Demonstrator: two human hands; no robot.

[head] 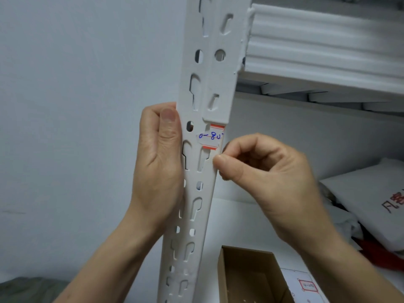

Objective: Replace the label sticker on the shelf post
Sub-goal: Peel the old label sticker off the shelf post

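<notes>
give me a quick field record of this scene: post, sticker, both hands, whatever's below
post: white slotted shelf post, upright, slightly tilted
sticker: white label sticker with red bands and blue handwriting, on the post's front face
left hand: left hand wrapped around the post's left edge, thumb up
right hand: right hand, thumb and forefinger pinched at the post's right edge just below the sticker
below: open cardboard box; a sheet with a red-bordered label beside it

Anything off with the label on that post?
Yes. The label sticker on the shelf post sits crooked, its left edge ragged, spanning a slot. The right hand pinches the post edge just below it.
</notes>
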